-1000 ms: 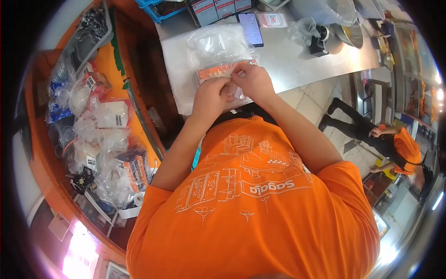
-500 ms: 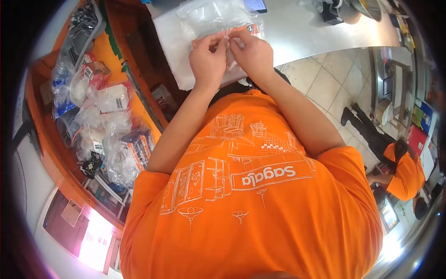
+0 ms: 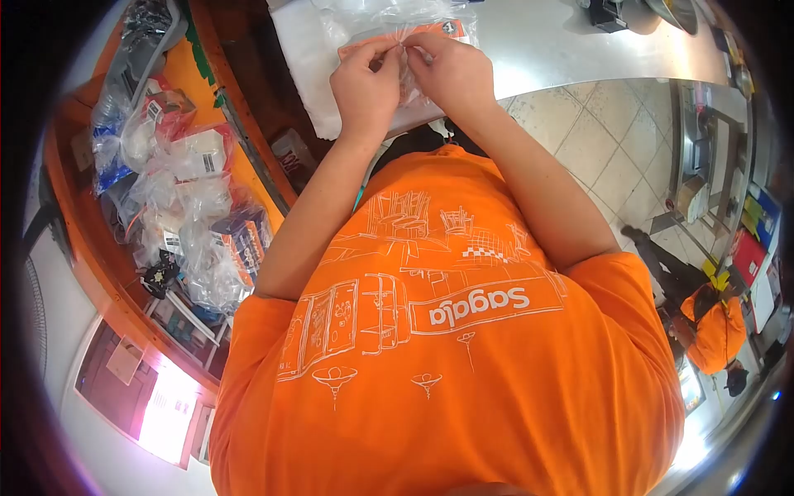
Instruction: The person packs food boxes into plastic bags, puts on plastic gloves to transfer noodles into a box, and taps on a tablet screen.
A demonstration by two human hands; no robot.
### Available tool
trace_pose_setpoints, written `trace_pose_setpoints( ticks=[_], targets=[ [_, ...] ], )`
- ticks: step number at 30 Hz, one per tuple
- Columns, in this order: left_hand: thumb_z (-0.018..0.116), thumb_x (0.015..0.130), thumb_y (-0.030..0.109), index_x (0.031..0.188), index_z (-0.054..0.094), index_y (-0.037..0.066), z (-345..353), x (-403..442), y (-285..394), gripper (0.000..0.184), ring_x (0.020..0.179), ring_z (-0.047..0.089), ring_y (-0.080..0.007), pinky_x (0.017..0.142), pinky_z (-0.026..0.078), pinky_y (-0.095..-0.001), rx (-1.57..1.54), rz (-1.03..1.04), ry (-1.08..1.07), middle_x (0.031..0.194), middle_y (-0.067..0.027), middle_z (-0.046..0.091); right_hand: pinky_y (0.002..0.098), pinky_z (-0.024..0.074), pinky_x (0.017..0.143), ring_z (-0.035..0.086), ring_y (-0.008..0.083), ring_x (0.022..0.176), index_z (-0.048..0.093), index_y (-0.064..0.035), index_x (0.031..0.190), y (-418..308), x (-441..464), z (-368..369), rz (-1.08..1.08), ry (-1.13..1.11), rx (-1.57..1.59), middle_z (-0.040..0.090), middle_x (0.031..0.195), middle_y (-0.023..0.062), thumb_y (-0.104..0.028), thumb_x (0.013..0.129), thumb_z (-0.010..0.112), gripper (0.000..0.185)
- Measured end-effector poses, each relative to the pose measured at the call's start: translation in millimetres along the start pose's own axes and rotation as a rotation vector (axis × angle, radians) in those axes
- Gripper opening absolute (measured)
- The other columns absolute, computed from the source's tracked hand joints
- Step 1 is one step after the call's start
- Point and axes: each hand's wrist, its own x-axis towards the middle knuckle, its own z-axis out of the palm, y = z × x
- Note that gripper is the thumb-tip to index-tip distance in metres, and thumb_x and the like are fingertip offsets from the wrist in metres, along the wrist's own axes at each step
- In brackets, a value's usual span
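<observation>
At the top centre, a clear plastic bag (image 3: 418, 87) lies around an orange-and-white box (image 3: 451, 30) on a stack of white sheets (image 3: 302, 62). My left hand (image 3: 364, 89) pinches the gathered plastic from the left, fingertips near the box's lower edge. From the right, my right hand (image 3: 451, 70) pinches the same plastic, its fingertips almost touching those of my left hand. Whatever fine part of the bag lies between the fingertips is too small to make out.
The steel counter (image 3: 571, 45) runs to the right, with a dark holder (image 3: 604, 15) and a metal bowl (image 3: 676, 12). Bagged boxes (image 3: 203, 157) fill an orange shelf at left. A co-worker in orange (image 3: 715, 331) stands at right beyond the tiled floor.
The view has tilted down, so the counter and my hands sit higher in it. Both hands stay on the plastic. The co-worker has moved and changed posture.
</observation>
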Motion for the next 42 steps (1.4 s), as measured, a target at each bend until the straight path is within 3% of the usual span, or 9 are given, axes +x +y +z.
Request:
trace_pose_setpoints(
  ticks=[3, 6, 14, 16, 22, 26, 34, 36, 42],
  targets=[
    [0.071, 0.082, 0.013, 0.091, 0.073, 0.001, -2, 2, 5, 0.015, 0.072, 0.068, -0.0198, 0.071, 0.053, -0.0308, -0.010, -0.127, -0.044, 0.086, -0.0104, 0.073, 0.0390, 0.0540, 0.060, 0.067, 0.0304, 0.064, 0.073, -0.0192, 0.096, -2, 2, -1, 0.023, 0.005, -0.005, 0.068, 0.068, 0.0099, -0.029, 0.084, 0.066, 0.017],
    [0.071, 0.082, 0.014, 0.092, 0.073, 0.001, -2, 2, 2, 0.016, 0.073, 0.068, -0.0197, 0.071, 0.053, -0.0312, 0.052, 0.035, -0.005, 0.085, -0.0106, 0.073, 0.0391, 0.0543, 0.061, 0.067, 0.0307, 0.064, 0.073, -0.0194, 0.096, -6, 4, -5, 0.111, -0.014, 0.024, 0.069, 0.070, 0.0093, -0.029, 0.084, 0.066, 0.016],
    [0.072, 0.085, 0.012, 0.098, 0.074, 0.000, -5, 2, 11, 0.018, 0.078, 0.069, -0.0142, 0.074, 0.053, -0.0268, 0.075, -0.056, -0.047, 0.091, -0.0099, 0.073, 0.0385, 0.0546, 0.060, 0.067, 0.0296, 0.064, 0.073, -0.0195, 0.096, 2, 4, 0, -0.039, 0.025, 0.008, 0.069, 0.070, 0.0081, -0.028, 0.085, 0.065, 0.016],
    [0.072, 0.085, 0.012, 0.097, 0.074, 0.000, -4, 2, 12, 0.018, 0.078, 0.068, -0.0143, 0.074, 0.053, -0.0268, 0.074, -0.074, -0.044, 0.091, -0.0097, 0.073, 0.0383, 0.0547, 0.061, 0.068, 0.0287, 0.066, 0.073, -0.0201, 0.097, -2, 5, -1, 0.125, -0.027, 0.068, 0.070, 0.074, 0.0071, -0.028, 0.084, 0.065, 0.017],
    [0.072, 0.085, 0.013, 0.098, 0.074, 0.000, -5, 3, 12, 0.019, 0.077, 0.067, -0.0130, 0.073, 0.052, -0.0257, 0.112, -0.063, -0.058, 0.089, -0.0090, 0.072, 0.0386, 0.0549, 0.063, 0.068, 0.0280, 0.070, 0.073, -0.0167, 0.097, -2, 10, -8, 0.016, -0.126, -0.032, 0.072, 0.077, 0.0066, -0.029, 0.084, 0.066, 0.019],
    [0.071, 0.086, 0.013, 0.099, 0.073, -0.001, -2, 3, 3, 0.019, 0.076, 0.067, -0.0126, 0.073, 0.052, -0.0252, 0.065, -0.049, -0.050, 0.090, -0.0086, 0.073, 0.0395, 0.0550, 0.064, 0.068, 0.0284, 0.070, 0.073, -0.0162, 0.098, -2, 11, -5, 0.124, -0.085, 0.056, 0.071, 0.076, 0.0061, -0.029, 0.084, 0.065, 0.020],
    [0.070, 0.086, 0.011, 0.098, 0.073, -0.002, -5, 4, 9, 0.018, 0.077, 0.067, -0.0125, 0.074, 0.052, -0.0247, 0.107, -0.040, -0.065, 0.092, -0.0088, 0.074, 0.0380, 0.0534, 0.055, 0.067, 0.0271, 0.065, 0.069, -0.0149, 0.092, 2, 9, -4, -0.087, -0.084, -0.098, 0.069, 0.074, 0.0048, -0.024, 0.082, 0.068, 0.014],
    [0.071, 0.083, 0.012, 0.094, 0.074, 0.001, -10, 9, 6, 0.017, 0.074, 0.069, -0.0207, 0.071, 0.053, -0.0311, 0.065, -0.075, -0.115, 0.088, -0.0134, 0.073, 0.0375, 0.0528, 0.054, 0.066, 0.0263, 0.064, 0.069, -0.0148, 0.092, 7, 8, -4, -0.218, -0.014, -0.072, 0.069, 0.075, 0.0044, -0.022, 0.082, 0.069, 0.013],
    [0.068, 0.085, 0.007, 0.094, 0.071, -0.001, -26, 32, 3, 0.012, 0.076, 0.066, -0.0132, 0.069, 0.050, -0.0267, -0.075, -0.279, -0.406, 0.086, -0.0088, 0.072, 0.0346, 0.0514, 0.051, 0.065, 0.0230, 0.063, 0.067, -0.0155, 0.094, 15, 2, -2, -0.443, 0.054, -0.053, 0.066, 0.075, 0.0023, -0.015, 0.081, 0.069, 0.013]
  ],
)
